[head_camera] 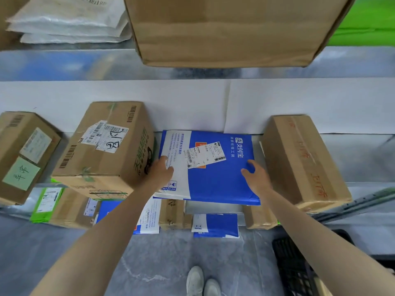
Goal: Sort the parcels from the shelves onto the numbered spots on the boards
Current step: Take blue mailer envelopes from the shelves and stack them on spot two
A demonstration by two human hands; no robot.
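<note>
Both forearms reach the blue-and-white plastic mailer parcel (pixel 215 182), flat on the grey metal shelf (pixel 367 155) between a labelled brown cardboard box (pixel 106 146) and a plain brown cardboard box (pixel 299 161). Left hand (pixel 162 170) lies flat on it; right hand (pixel 257 177) has fingers (pixel 251 165) loosely bent, gripping nothing. Likely light, floppy, slick: pinch its overhanging near edge. White shipping label (pixel 206 154) illegible; numbered boards unseen.

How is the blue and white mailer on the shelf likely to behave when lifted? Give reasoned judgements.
Probably light for its size: the blue and white mailer lies thin and flat. It may sag somewhat, being a soft bag rather than a box. Its smooth surface could slip.
</note>
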